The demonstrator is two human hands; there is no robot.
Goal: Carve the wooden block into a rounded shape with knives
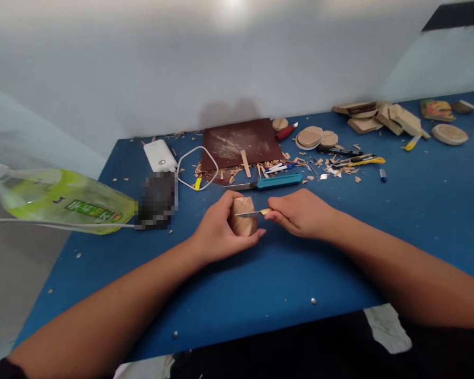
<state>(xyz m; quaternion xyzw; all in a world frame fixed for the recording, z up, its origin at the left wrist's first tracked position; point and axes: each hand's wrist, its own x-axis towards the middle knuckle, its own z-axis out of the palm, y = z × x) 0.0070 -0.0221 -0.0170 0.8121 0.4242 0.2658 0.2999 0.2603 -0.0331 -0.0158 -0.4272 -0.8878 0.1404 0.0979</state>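
Note:
Near the middle of the blue table [284,273], my left hand [215,231] is wrapped round a small wooden block [243,210], thumb along its near side and fingers at the far side. My right hand [300,213] grips the yellow handle of a utility knife [255,213]; its thin blade points left and lies across the block's face. Whether the edge is cutting in cannot be made out. Just beyond both hands lies a teal saw [279,181] with its blade toward the left.
Wood shavings surround a brown sheet [237,142]. A red-handled knife [286,131], markers and wood discs [310,137] lie behind. Wooden pieces [398,118] are piled at back right. A plastic bottle [63,200], a white power bank [160,155] and a cable occupy the left.

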